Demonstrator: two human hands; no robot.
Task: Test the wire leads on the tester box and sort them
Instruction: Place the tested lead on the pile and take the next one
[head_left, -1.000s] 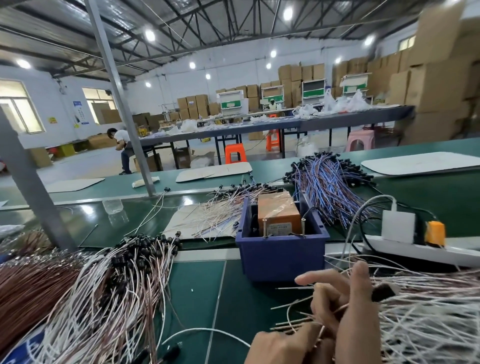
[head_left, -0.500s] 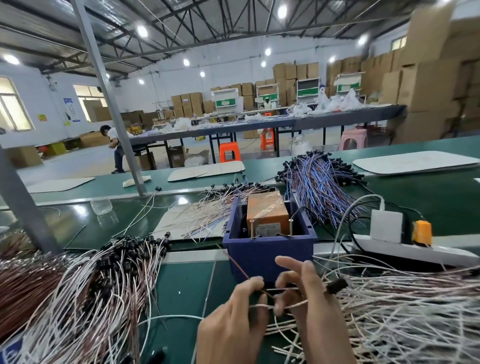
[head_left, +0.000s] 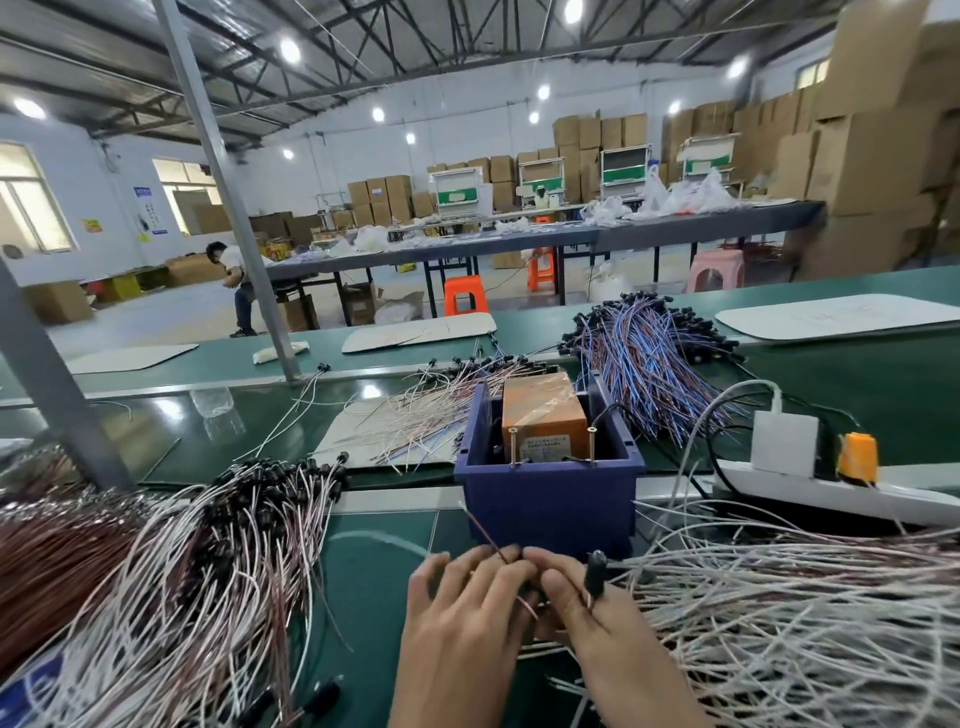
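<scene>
We pinch one wire lead (head_left: 488, 540) between left hand (head_left: 457, 629) and right hand (head_left: 602, 629), just before the blue bin (head_left: 550, 501) holding the tester box (head_left: 543, 410).

The green bench (head_left: 363, 587) carries wire heaps (head_left: 234, 545), a blue bin (head_left: 550, 504) and a power strip (head_left: 831, 493).

The hall is lit brightly by round ceiling lamps (head_left: 290, 50), which are blown out to white. Daylight is added by overexposed windows (head_left: 31, 208) at the left. Lamp glare is reflected on the glossy tabletop (head_left: 280, 441). Only soft shadows are cast. Lines are bent near the edges, and wire leads (head_left: 156, 597) in the lower corners are smeared.
</scene>
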